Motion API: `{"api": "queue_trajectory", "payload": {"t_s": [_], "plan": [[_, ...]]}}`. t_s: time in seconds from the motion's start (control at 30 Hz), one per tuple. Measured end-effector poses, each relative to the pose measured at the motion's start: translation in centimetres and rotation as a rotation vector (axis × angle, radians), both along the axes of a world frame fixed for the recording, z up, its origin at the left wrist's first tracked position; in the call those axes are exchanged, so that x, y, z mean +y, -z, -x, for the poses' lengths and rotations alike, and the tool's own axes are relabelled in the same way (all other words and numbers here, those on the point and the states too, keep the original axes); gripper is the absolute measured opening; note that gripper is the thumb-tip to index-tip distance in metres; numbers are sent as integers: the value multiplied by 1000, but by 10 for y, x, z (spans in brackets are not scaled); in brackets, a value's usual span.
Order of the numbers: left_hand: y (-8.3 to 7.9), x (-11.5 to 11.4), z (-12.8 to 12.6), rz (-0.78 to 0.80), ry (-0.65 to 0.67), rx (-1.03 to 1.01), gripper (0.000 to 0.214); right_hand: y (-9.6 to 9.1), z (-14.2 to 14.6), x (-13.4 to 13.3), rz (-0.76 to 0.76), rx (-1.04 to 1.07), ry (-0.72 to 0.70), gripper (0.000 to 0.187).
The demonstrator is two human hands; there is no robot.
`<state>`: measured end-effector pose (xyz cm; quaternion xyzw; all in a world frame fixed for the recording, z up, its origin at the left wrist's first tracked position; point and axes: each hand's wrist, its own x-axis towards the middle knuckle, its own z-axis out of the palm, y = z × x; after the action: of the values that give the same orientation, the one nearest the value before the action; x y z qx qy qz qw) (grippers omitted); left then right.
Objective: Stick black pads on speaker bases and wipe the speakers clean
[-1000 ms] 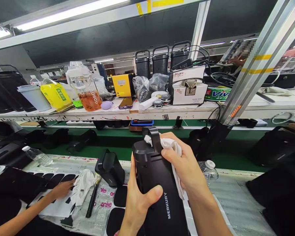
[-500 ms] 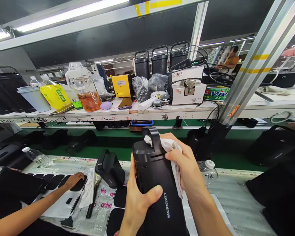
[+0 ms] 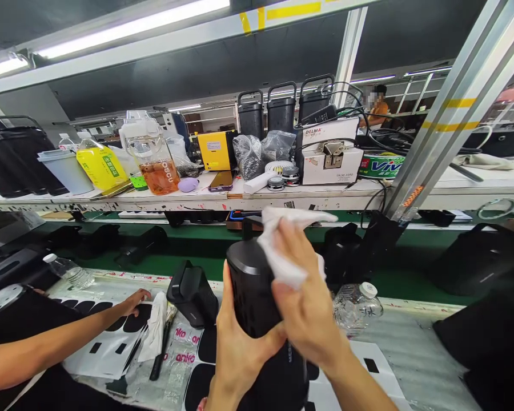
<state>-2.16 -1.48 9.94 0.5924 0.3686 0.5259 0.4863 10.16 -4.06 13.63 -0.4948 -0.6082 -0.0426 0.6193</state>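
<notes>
My left hand is closed round the side of a tall black box-shaped device with a carry handle and white lettering, partly covered by my fingers. A white cloth is bunched in my right hand, which is blurred and lies over the device's upper right side. That hand hides most of the handle and the lettering. Left of it stands a smaller-looking black handled device. Beneath are sheets with black rounded stickers.
At left, a co-worker's hand rests near a sticker sheet. A white cloth and a black-handled tool lie beside it. A clear bottle lies at right. The shelf above holds a jug and a white box.
My right hand has swept the cloth from the handle's right side up and across the device's top. The device has turned somewhat, and its lettering is now mostly covered.
</notes>
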Motion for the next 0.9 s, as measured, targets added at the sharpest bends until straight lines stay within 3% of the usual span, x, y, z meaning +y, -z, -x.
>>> {"api": "queue_trajectory", "payload": {"t_s": [0.07,0.13,0.27,0.33,0.47,0.57,0.67,0.8,0.9], "plan": [[3,3,1,-65,-23,76,117,5,3,-5,-31,-425,-28,59],[5,4,2,-90,-35,118,116,3,5,-6,-36,-582,15,64],[3,-1,-2,-124,-107,131,114,-10,1,0,-20,-511,179,60],[3,-2,-4,-155,-154,170,113,-6,-3,0,-47,-493,209,60],[13,4,-2,-178,-297,301,108,28,-6,-6,-19,-507,264,64],[24,10,-1,-122,-278,270,107,49,-4,-7,-124,-593,311,63],[28,9,-4,-87,-249,232,102,37,-4,-6,-251,-661,342,62],[20,0,-11,-157,-230,184,106,13,-7,-13,-180,-681,302,63],[11,0,-7,-152,-250,171,111,33,-10,-19,-182,-641,184,63]]}}
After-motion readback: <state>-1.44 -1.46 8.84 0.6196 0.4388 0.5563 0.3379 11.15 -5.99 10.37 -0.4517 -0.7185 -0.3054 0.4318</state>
